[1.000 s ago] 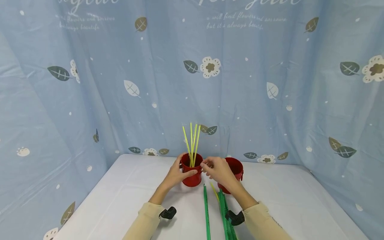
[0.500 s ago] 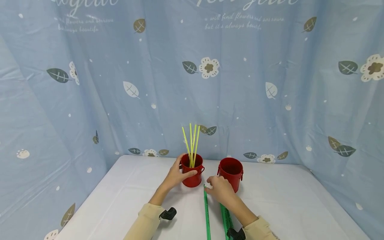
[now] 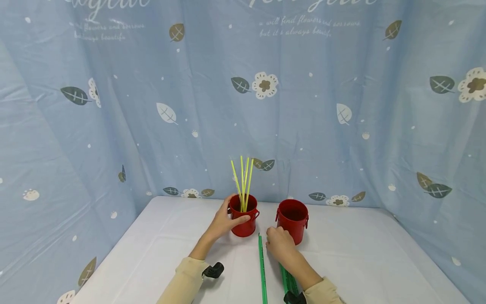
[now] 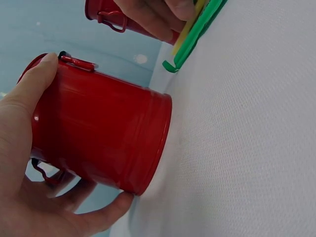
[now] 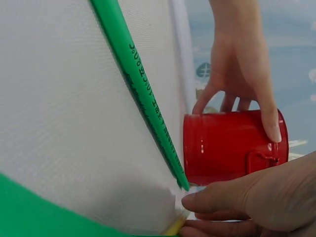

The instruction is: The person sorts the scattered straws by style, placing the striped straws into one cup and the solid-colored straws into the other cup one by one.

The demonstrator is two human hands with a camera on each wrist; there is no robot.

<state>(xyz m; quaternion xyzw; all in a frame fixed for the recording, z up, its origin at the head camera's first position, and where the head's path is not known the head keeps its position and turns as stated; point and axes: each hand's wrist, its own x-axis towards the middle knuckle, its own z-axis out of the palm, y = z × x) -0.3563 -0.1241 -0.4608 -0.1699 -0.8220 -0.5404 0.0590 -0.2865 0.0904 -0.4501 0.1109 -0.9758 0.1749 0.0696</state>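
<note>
- Head view: I have the left hand (image 3: pixel 221 221) wrapped round the left bucket (image 3: pixel 244 230), which stands upright near the far edge of the table (image 3: pixel 341 253), left of that edge's middle, with yellow sticks (image 3: pixel 249 183) rising from it. The right hand (image 3: pixel 281 244) is low beside the right bucket (image 3: pixel 295 232), farther right along the same edge; its fingers curl under. One green strip (image 3: pixel 263 270) points toward the left bucket; a green bundle (image 3: pixel 289 282) lies under the right forearm (image 3: pixel 305 270). On the curtain (image 3: pixel 311 126) I read "u will find flowers and sorrows" and "but it's always", then a creased word.

- Left wrist view: thumb at the rim, fingers round the wall. I judge the left bucket thin metal: light, stiff, slippery where it shines. I'd hold the wall below the rim, clear of the wire handles (image 4: pixel 81 63). A loose yellow stick (image 4: pixel 183 38) shows beside the right fingers.

- Right wrist view: that stick meets the right fingertips, but I can't tell whether they grip it. I expect it light, bendy and prone to roll; I'd take it near its end. Black print on the green strip includes "10°C" and "80°C"; the rest is too small, and I make out no brand.
</note>
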